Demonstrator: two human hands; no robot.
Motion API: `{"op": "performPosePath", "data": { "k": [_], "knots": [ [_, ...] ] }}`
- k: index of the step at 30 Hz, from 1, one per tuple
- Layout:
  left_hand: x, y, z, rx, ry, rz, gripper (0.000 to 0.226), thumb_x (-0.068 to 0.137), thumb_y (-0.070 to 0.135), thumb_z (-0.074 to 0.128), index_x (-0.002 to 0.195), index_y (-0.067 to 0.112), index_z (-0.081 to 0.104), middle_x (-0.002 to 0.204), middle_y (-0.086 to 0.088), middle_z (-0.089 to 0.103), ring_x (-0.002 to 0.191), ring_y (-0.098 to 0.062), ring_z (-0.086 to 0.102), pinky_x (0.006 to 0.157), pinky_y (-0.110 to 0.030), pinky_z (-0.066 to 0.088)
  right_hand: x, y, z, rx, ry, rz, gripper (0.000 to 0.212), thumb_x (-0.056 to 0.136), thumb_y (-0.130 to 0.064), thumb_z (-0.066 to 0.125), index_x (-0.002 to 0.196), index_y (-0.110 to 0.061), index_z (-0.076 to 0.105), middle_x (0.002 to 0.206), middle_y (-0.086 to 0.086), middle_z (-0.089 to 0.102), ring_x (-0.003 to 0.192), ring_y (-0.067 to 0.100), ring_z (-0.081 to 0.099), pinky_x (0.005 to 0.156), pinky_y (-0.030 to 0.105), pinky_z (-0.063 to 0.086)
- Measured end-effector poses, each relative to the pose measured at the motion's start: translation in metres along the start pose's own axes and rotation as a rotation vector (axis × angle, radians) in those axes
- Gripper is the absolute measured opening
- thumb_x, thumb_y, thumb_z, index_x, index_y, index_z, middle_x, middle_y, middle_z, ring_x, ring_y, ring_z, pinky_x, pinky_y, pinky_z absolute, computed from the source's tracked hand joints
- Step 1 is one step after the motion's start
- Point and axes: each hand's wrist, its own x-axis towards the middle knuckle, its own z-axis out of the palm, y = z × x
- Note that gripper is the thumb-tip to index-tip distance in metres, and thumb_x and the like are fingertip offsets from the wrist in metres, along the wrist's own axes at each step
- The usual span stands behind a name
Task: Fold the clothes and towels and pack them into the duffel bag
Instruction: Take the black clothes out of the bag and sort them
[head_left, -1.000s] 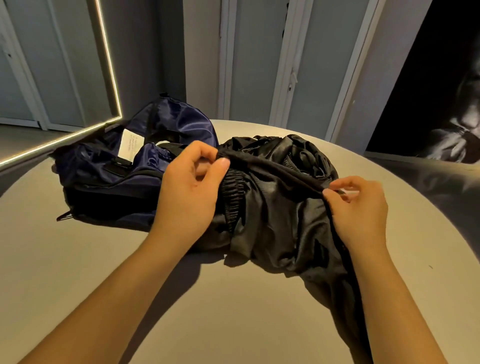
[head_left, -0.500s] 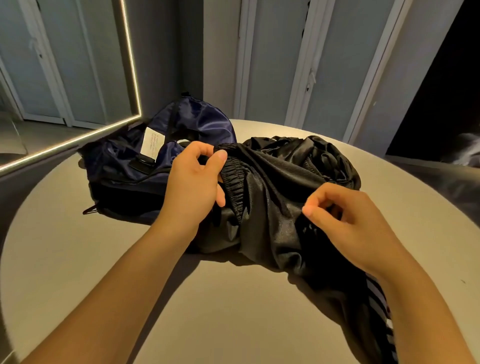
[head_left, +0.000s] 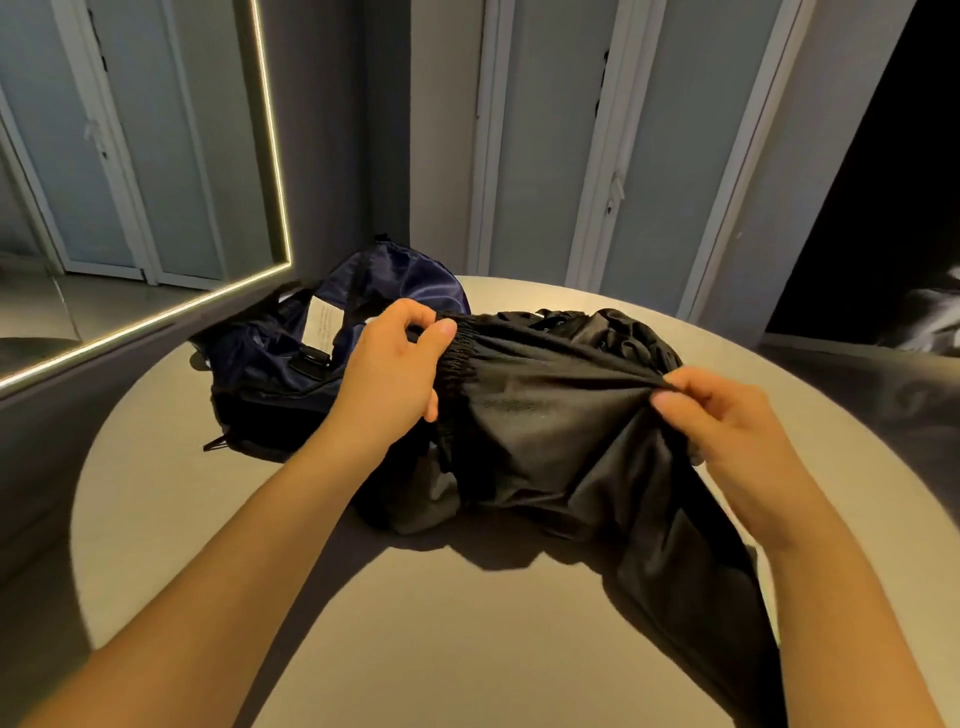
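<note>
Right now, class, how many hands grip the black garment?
2. The left hand pinches the black garment at its waistband, beside the navy duffel bag; the right hand pinches it farther right.

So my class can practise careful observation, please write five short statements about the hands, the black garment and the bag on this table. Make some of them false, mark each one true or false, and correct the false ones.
1. The left hand pinches the elastic waistband of the black garment. True.
2. The right hand lies flat on the table. False: it pinches a fold of the black garment.
3. The duffel bag is red. False: it is navy blue.
4. A white label shows on the duffel bag. True.
5. The black garment is packed inside the duffel bag. False: it lies on the table beside the bag, held by both hands.
</note>
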Motion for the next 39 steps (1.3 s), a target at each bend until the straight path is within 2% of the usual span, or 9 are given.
{"op": "performPosePath", "data": {
  "k": [7,11,15,20,23,27,30,35,39],
  "knots": [
    [-0.001,0.079,-0.031,0.346,-0.212,0.072,0.022,0.098,0.034,0.066,0.094,0.014,0.073,0.085,0.01,0.066,0.086,-0.01,0.06,0.079,-0.029,0.043,0.032,-0.052,-0.031,0.102,0.151,0.052,0.015,0.093,-0.02,0.069,0.085,-0.009,0.074,0.082,0.008,0.068,0.073,0.015,0.06,0.07,0.031,0.049],
    [0.002,0.095,-0.031,0.214,-0.137,0.055,0.015,0.088,0.018,0.078,0.084,0.004,0.075,0.067,-0.003,0.066,0.052,-0.002,0.054,0.053,-0.015,0.043,0.048,-0.037,-0.021,-0.711,0.255,0.097,0.014,0.096,-0.026,0.064,0.101,-0.013,0.069,0.101,0.013,0.07,0.091,0.033,0.062,0.075,0.037,0.045],
    [-0.021,0.063,-0.017,0.19,-0.098,0.033,0.01,0.087,0.012,0.077,0.08,0.007,0.071,0.058,0.003,0.059,0.05,-0.003,0.051,0.051,-0.017,0.043,0.006,-0.031,0.014,-0.854,0.15,-0.028,0.015,0.097,-0.031,0.06,0.104,-0.019,0.065,0.105,0.008,0.066,0.097,0.034,0.062,0.076,0.039,0.048],
    [-0.096,0.01,-0.029,0.478,-0.437,-0.043,0.047,0.072,0.063,0.082,0.083,0.02,0.068,0.075,0.007,0.065,0.07,-0.005,0.061,0.065,-0.031,0.048,-0.075,-0.02,0.033,-0.703,-0.155,0.094,0.035,0.095,-0.05,0.062,0.077,-0.02,0.06,0.068,-0.001,0.06,0.066,0.019,0.058,0.061,0.036,0.046],
    [-0.13,-0.016,-0.03,0.79,-0.641,-0.017,0.045,0.068,0.065,0.078,0.089,0.031,0.058,0.086,0.009,0.064,0.08,-0.016,0.061,0.071,-0.037,0.051,-0.097,-0.012,0.043,-0.754,-0.371,0.16,0.039,0.084,-0.063,0.066,0.076,-0.027,0.055,0.073,-0.003,0.06,0.069,0.015,0.057,0.065,0.037,0.049],
    [-0.127,-0.033,-0.038,0.691,-0.414,0.103,0.02,0.084,0.025,0.073,0.088,0.032,0.054,0.086,0.009,0.064,0.082,-0.019,0.06,0.07,-0.038,0.052,-0.105,0.001,0.047,-0.976,-0.5,0.112,0.027,0.094,-0.044,0.064,0.083,-0.028,0.046,0.085,-0.007,0.054,0.083,0.02,0.055,0.071,0.037,0.047],
    [-0.116,-0.031,-0.056,0.423,-0.214,0.162,0.023,0.084,0.023,0.079,0.089,0.034,0.059,0.082,0.009,0.067,0.077,-0.015,0.066,0.073,-0.045,0.057,-0.102,0.006,0.029,-1.07,-0.435,0.178,0.032,0.098,-0.025,0.058,0.072,-0.027,0.038,0.076,-0.005,0.05,0.075,0.022,0.053,0.059,0.033,0.038],
    [-0.136,0.0,-0.055,0.245,-1.001,-0.011,0.016,0.092,0.013,0.075,0.107,0.016,0.074,0.094,-0.002,0.077,0.089,-0.013,0.073,0.086,-0.03,0.059,-0.086,-0.011,0.033,-0.833,-0.213,0.138,0.029,0.097,-0.023,0.052,0.072,-0.012,0.042,0.064,0.007,0.045,0.057,0.026,0.04,0.056,0.038,0.028],
    [-0.115,-0.026,-0.04,0.37,-0.568,0.024,0.008,0.095,0.02,0.068,0.091,0.024,0.074,0.083,0.004,0.075,0.082,-0.013,0.071,0.077,-0.03,0.056,-0.07,-0.022,0.066,-0.575,-0.191,0.104,0.026,0.095,-0.035,0.063,0.077,-0.017,0.066,0.067,0.001,0.067,0.067,0.019,0.064,0.067,0.041,0.054]
  ]
}}
